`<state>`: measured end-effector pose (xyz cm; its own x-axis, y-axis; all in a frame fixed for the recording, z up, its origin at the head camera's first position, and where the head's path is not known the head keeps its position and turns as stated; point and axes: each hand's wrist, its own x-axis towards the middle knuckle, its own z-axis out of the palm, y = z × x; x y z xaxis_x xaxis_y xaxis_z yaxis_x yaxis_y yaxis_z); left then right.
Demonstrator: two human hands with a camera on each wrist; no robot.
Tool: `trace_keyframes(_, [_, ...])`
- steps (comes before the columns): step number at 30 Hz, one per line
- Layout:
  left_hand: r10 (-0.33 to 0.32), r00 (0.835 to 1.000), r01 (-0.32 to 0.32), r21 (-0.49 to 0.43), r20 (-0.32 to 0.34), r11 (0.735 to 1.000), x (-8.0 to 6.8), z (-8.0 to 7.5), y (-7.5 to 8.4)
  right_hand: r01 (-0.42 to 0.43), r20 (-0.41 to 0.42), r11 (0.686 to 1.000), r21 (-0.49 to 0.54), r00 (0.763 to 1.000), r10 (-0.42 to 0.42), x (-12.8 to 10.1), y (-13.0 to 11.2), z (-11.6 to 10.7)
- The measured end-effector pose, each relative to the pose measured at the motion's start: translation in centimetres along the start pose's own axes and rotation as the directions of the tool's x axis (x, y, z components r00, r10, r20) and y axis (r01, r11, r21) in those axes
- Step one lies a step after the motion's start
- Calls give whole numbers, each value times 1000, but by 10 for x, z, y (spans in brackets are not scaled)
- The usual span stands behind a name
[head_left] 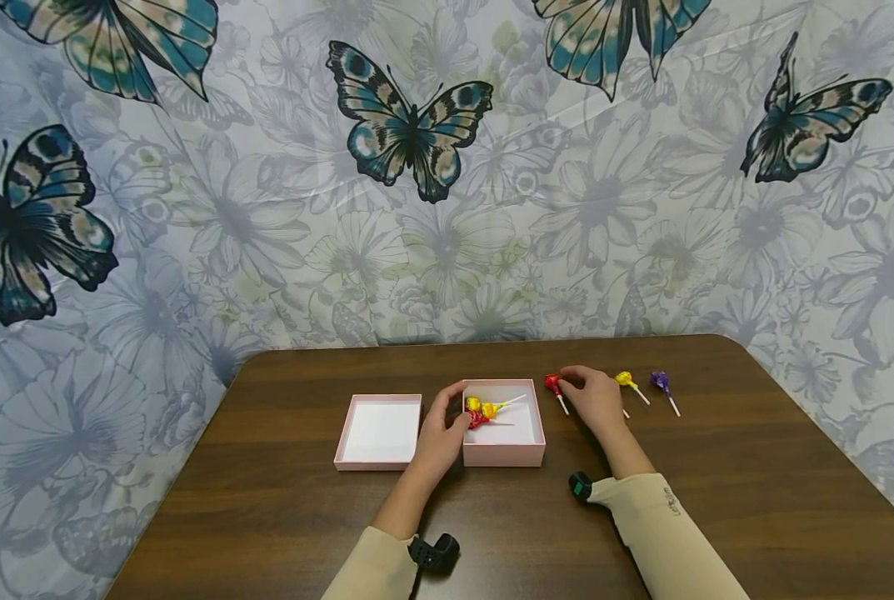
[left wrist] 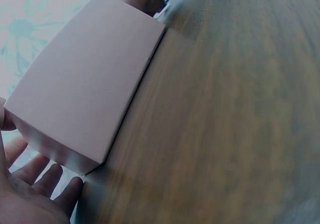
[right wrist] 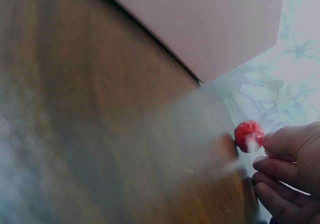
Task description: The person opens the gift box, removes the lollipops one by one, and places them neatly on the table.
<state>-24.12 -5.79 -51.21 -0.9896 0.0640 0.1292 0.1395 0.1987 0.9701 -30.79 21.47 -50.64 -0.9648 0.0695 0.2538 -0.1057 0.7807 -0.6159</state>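
Observation:
A pink box (head_left: pixel 503 454) with a white inside stands on the table, with several red and yellow lollipops (head_left: pixel 489 409) lying at its left. My left hand (head_left: pixel 441 429) grips the box's left side, thumb at the rim; in the left wrist view its other fingers (left wrist: pixel 47 180) are spread along the end wall. Just right of the box, my right hand (head_left: pixel 595 400) pinches a red lollipop (head_left: pixel 552 382) at its wrapped head, its white stick pointing toward me. The right wrist view shows fingertips against this red candy (right wrist: pixel 249 135).
A shallow pink lid (head_left: pixel 377 432), white inside, lies left of the box. To the right of my right hand are a yellow lollipop (head_left: pixel 625 380) and a purple lollipop (head_left: pixel 661 382). Another white stick (head_left: pixel 626 414) pokes out beside the right hand. A butterfly-patterned cloth (head_left: pixel 447 267) hangs behind the table (head_left: pixel 282 500).

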Motion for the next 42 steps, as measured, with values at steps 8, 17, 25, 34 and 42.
trace_keyframes(8, [-4,1000,4,6,-1,1000,0,1,1,26,-15,1000,-3,1000,-26,-1,0,0])
trace_keyframes(17, [1,1000,-1,1,15,1000,-1,0,1,29,-16,999,-13,999,-29,-2,0,0])
trace_keyframes(25, [-3,1000,3,-2,14,1000,-1,0,1,43,-26,999,-7,999,-43,-1,-3,-1])
trace_keyframes(34, [-19,1000,19,2,15,1000,-6,-2,16,169,-163,985,25,973,-163,-3,-23,-8])
trace_keyframes(42, [-6,1000,6,-6,18,1000,-10,-3,25,258,-215,963,73,947,-238,-7,-47,-19])
